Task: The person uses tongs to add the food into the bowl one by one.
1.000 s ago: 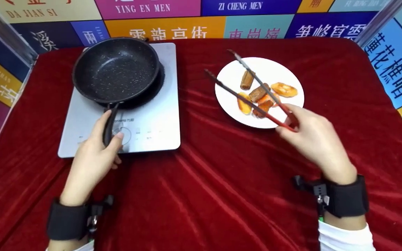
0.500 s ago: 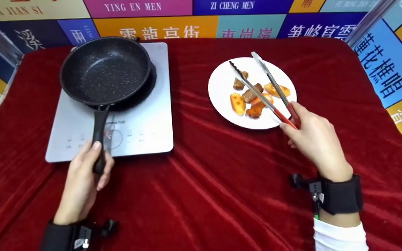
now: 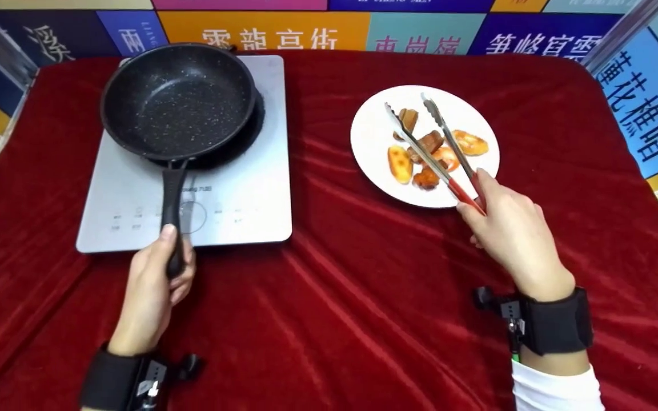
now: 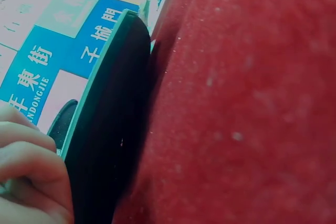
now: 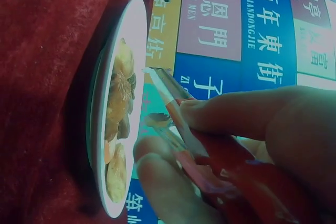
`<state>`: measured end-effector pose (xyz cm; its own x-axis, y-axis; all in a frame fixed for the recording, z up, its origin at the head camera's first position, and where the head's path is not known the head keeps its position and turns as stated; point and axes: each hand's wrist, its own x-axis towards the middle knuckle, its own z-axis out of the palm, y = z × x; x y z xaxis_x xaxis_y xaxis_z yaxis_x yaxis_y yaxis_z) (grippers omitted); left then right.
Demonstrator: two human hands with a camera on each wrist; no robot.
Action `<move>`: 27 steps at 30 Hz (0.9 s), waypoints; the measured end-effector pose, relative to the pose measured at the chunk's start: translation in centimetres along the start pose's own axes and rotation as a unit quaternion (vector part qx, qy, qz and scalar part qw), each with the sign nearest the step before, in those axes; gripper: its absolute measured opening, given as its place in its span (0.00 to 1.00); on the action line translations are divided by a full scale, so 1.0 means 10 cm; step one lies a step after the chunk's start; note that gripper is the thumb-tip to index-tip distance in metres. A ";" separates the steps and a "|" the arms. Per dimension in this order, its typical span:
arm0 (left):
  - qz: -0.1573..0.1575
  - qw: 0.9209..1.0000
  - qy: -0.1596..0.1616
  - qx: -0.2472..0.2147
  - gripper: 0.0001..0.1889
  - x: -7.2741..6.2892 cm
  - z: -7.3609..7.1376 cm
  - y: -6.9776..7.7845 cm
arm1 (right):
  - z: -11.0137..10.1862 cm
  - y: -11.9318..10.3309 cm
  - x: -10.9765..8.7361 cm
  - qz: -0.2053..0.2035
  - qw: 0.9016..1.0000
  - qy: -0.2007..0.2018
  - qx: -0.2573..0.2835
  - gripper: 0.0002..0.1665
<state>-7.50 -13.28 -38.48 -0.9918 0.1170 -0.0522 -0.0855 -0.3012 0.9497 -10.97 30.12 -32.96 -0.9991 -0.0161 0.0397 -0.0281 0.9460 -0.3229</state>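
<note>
My left hand (image 3: 157,268) grips the handle of a black speckled frying pan (image 3: 192,108), thumb along its top. The pan, with nothing inside, sits on a silver induction cooktop (image 3: 249,211). In the left wrist view, curled fingers (image 4: 31,166) show beside the cooktop's dark side. My right hand (image 3: 514,234) holds metal tongs (image 3: 429,160) by their red handles, the arms spread apart. They extend over a white plate (image 3: 372,114) of browned pieces (image 3: 427,145) and golden slices (image 3: 400,164). The right wrist view shows the tong tips above the food, gripping nothing.
A dark red velvet cloth (image 3: 329,274) with folds covers the table. Colourful lettered panels (image 3: 283,31) stand along the back and sides. A bare stretch of cloth separates cooktop and plate. Each wrist wears a black strap with a small camera.
My left hand has slid down to the end of the pan handle, which now points more straight toward me. The tongs have turned and drawn closer together, their tips shifting right over the plate.
</note>
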 end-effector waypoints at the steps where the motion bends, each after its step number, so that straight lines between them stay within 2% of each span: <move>1: -0.001 1.000 0.001 0.009 0.21 0.01 0.01 0.00 | 0.00 -0.01 -0.01 -0.003 1.000 0.002 -0.004 0.29; 6: -0.001 0.999 0.003 0.039 0.22 0.01 0.02 0.01 | 0.02 -0.08 -0.04 -0.025 0.999 0.026 -0.026 0.30; 10: -0.002 0.999 0.013 0.051 0.22 -0.01 0.02 0.02 | 0.06 -0.15 -0.05 -0.025 0.999 0.024 -0.035 0.30; 15: -0.002 0.998 0.024 0.057 0.22 -0.01 0.01 0.03 | 0.09 -0.23 -0.03 -0.015 0.999 0.028 -0.038 0.30; 27: -0.017 0.998 0.029 0.057 0.22 -0.03 0.03 0.06 | 0.30 -0.32 -0.02 -0.049 0.994 0.080 -0.057 0.29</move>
<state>-7.23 -13.23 -37.78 -0.9927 0.0687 -0.0996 -0.1109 -0.1888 0.9757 -10.73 26.16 -34.81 -0.9737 -0.0668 0.2177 -0.1120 0.9730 -0.2020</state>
